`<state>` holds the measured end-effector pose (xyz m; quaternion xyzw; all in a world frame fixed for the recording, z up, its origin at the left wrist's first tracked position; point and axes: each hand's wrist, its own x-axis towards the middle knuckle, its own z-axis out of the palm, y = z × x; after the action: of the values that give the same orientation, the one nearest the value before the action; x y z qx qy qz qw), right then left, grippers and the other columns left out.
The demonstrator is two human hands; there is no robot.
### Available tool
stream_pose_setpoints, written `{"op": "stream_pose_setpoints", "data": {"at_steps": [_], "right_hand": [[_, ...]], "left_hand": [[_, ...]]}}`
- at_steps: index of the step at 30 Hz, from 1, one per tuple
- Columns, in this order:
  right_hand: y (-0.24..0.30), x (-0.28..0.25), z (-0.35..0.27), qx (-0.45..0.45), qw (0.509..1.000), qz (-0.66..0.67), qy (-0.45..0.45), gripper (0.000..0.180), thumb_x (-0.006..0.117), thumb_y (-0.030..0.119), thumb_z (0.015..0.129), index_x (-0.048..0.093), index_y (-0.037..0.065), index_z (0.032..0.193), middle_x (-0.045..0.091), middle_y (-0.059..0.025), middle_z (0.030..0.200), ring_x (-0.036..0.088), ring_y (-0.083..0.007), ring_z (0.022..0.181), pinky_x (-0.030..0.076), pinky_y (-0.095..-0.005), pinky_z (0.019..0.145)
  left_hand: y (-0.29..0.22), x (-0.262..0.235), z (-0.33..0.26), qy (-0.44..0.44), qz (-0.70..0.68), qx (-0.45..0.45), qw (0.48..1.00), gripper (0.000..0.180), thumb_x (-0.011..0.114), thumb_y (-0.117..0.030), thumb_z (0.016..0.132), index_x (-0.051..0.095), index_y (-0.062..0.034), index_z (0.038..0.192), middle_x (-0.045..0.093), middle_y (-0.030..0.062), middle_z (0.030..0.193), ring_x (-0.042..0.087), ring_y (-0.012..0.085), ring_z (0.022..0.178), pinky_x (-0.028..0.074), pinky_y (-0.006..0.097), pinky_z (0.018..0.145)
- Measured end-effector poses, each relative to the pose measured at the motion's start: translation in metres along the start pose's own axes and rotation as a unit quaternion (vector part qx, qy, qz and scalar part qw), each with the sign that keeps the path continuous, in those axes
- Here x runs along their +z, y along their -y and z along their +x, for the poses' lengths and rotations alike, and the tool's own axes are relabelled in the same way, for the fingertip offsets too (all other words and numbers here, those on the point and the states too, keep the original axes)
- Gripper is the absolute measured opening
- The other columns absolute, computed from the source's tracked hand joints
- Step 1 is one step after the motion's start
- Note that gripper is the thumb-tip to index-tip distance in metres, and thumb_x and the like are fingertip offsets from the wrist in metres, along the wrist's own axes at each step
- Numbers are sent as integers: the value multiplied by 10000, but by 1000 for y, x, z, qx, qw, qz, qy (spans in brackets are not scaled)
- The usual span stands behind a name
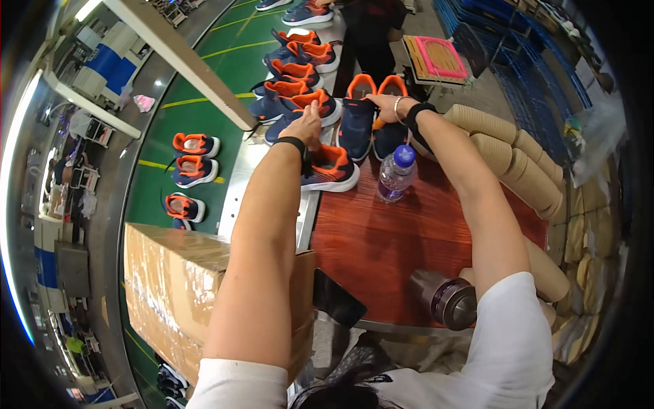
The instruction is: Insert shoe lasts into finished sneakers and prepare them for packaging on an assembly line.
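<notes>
My left hand reaches forward and rests on a navy and orange sneaker at the edge of the green conveyor. Just below it another sneaker of the same kind stands on the red-brown wooden table. My right hand lies on the top of a pair of navy sneakers with orange collars at the table's far end. Both wrists wear black bands.
A clear water bottle with a blue cap stands near the pair. Stacks of brown paper cups line the right. A cardboard box, a dark phone, a dark jar sit close. More sneakers ride the conveyor.
</notes>
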<state>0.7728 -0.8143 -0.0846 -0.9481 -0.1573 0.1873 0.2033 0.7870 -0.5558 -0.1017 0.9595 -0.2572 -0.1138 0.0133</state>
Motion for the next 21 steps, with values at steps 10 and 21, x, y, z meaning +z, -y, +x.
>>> {"op": "stream_pose_setpoints", "data": {"at_steps": [10,21], "right_hand": [[-1,10,-8,34,996,-65,-60,716,657,117,712,362,96,1364,569,-214,1198,540,-349,1133,459,-418,910],[-1,-141,-73,-59,890,53,-450,350,632,-60,580,655,-10,925,666,-36,820,616,-145,745,491,-295,709]], "left_hand": [[-24,-38,-30,-82,-12,-22,996,195,602,-76,747,643,14,914,624,235,1033,612,386,972,517,431,806],[6,-302,-193,-349,21,179,920,211,604,5,636,622,2,847,619,223,753,628,376,748,494,402,631]]}}
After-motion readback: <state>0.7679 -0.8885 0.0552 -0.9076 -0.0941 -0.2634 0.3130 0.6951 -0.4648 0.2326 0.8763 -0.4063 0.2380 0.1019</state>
